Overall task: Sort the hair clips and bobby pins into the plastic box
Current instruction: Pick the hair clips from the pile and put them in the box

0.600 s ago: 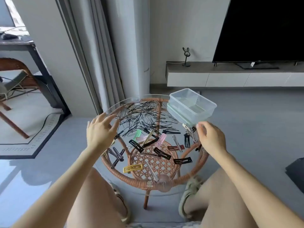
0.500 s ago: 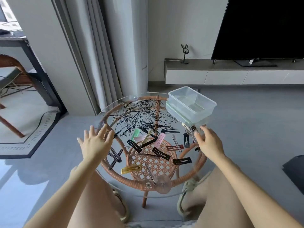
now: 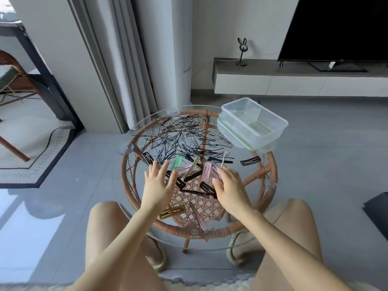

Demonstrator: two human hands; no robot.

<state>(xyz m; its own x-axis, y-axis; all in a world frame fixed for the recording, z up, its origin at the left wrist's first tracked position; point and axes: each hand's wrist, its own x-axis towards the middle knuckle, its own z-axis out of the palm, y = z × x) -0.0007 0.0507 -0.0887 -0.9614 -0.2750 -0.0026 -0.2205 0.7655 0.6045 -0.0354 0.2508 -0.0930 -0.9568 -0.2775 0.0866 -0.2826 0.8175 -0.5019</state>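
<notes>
Glass bench with its wicker frame fills the middle of the frame. At its upper right edge sits the plastic box, clear and with nothing in it, so no sorting has been done yet. Bobby pins lie in a black tangle across the upper half of the bench, and the hair clips lie scattered just below them. Both hands have come in from the bench's outer edges to its centre in the last half second, which suggests the first gathering of clips is about to start. Left hand is flat, palm down, fingers spread wide over a black clip, holding nothing. Right hand is likewise spread and empty, its fingertips touching the pink clip.
</notes>
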